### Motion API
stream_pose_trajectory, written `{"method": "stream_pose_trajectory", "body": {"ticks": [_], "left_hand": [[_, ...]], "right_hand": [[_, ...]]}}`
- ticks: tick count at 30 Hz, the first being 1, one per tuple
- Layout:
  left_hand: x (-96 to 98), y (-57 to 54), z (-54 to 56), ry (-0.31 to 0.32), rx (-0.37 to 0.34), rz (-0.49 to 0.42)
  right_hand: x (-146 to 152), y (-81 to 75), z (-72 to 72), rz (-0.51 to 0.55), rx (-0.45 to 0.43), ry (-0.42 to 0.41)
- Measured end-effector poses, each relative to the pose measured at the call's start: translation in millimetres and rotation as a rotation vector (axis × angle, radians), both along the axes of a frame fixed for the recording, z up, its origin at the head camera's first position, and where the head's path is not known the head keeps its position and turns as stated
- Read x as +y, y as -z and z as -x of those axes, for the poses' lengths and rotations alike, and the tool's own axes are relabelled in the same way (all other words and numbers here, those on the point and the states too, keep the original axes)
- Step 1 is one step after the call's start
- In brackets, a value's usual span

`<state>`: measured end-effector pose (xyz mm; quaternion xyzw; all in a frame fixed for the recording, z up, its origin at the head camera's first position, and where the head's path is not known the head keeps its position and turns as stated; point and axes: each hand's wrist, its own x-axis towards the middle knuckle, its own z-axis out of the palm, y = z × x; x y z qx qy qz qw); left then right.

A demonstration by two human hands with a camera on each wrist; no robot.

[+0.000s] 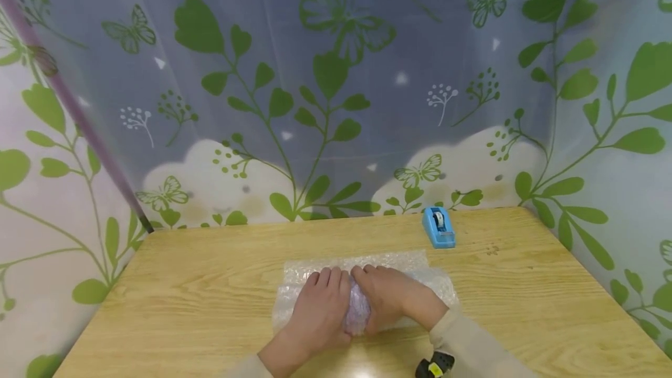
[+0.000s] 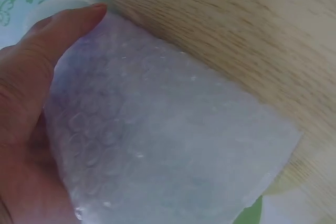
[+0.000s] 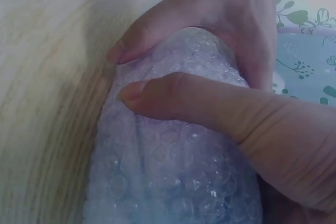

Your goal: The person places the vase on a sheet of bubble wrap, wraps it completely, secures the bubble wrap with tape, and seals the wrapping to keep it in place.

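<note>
In the head view, a bubble-wrapped bundle [image 1: 358, 309] with a pale purple tint lies between both hands, over a sheet of clear bubble wrap [image 1: 415, 261] spread on the table. My left hand [image 1: 322, 308] grips the bundle from the left. From the other side my right hand [image 1: 391, 293] holds it. In the right wrist view, the right thumb lies across the bumpy wrap [image 3: 157, 171], with the other hand around the far end. The left wrist view shows the left thumb on the rolled edge and a flap of wrap [image 2: 194, 129] extending outward. The wrap blurs what is inside.
A blue tape dispenser [image 1: 438, 227] with a roll in it stands near the back edge of the wooden table [image 1: 210, 284]. A black item with a yellow mark [image 1: 434, 365] is beside the right sleeve. Curtains with a leaf and butterfly print [image 1: 336, 104] hang behind and at both sides.
</note>
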<state>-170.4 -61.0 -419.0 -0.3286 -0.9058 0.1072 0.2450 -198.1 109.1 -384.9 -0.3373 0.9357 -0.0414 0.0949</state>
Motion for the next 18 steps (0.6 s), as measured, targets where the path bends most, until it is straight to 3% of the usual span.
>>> {"method": "stream_pose_trajectory", "body": {"ticks": [10, 18], "left_hand": [[-0.5, 2.6, 11.8, -0.005, -0.108, -0.089], [0.1, -0.3, 21.3, -0.014, -0.229, -0.125]], "right_hand": [[-1, -5.7, 14.9, 0.016, -0.184, 0.035], [2, -4.5, 29.8, 0.122, -0.364, 0.024]]}}
